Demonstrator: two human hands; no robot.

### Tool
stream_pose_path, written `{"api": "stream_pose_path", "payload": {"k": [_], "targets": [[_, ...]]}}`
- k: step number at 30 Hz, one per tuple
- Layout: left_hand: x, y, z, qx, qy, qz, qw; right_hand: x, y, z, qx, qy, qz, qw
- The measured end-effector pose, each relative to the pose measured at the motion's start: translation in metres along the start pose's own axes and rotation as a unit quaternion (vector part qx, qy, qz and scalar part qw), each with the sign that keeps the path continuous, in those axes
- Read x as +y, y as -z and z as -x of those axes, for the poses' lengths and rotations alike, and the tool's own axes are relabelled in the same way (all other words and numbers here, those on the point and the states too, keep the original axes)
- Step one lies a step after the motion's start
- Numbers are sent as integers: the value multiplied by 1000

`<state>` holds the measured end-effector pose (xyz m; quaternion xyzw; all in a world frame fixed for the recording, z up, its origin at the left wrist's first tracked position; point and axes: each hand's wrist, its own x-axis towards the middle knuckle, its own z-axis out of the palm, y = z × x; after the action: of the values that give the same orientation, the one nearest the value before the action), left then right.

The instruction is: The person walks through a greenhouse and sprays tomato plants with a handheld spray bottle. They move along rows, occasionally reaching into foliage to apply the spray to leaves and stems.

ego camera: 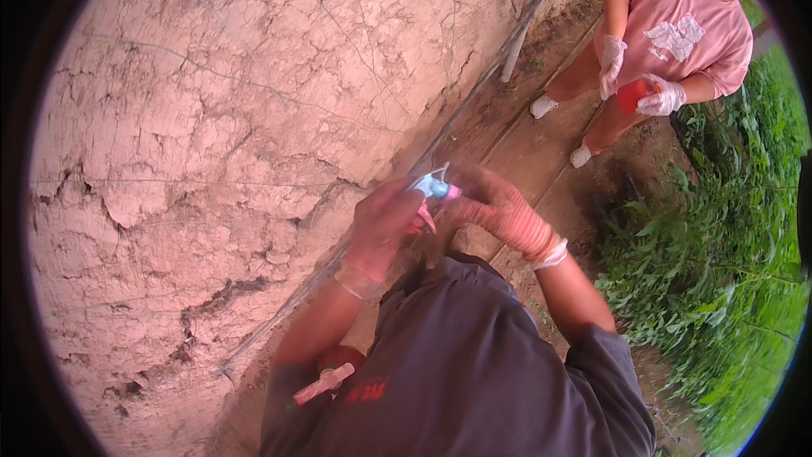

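Note:
My left hand [384, 225], in a reddish glove with a clear plastic cuff, grips a trigger spray head [434, 188] with a light blue body and pink parts. Below its body a pink trigger [426, 218] shows; something red lies behind it, mostly hidden by my fingers. My right hand [498, 209] wears a ribbed reddish glove with a whitish cuff. Its thumb and fingers are around the pink nozzle end, but blur hides whether they press on it. Both hands are in front of my dark shirt [457, 355].
A cracked earthen wall [209, 139] rises at left, with a dark hose or cable [472, 98] along its base. Another person [679, 32] in plastic gloves stands ahead, holding a red container [631, 95]. Leafy plants [710, 266] line the right. A pink lever handle [323, 384] shows beside my left arm.

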<state>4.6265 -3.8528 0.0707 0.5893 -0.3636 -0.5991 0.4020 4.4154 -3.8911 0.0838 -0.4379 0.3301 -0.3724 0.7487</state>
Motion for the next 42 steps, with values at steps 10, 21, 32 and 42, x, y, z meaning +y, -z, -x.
{"api": "stream_pose_path", "payload": {"k": [10,21,32,42], "targets": [[-9,8,7,-53,39,137,988,24,1,1,23,-164,-109,980],[-6,2,11,-17,-46,79,996,13,-14,5,-1,-224,-220,949],[17,3,13,-16,6,-4,1000,8,-22,3,37,-130,-143,980],[5,14,7,-73,52,158,983,-9,-37,-1,10,-221,-337,915]]}}
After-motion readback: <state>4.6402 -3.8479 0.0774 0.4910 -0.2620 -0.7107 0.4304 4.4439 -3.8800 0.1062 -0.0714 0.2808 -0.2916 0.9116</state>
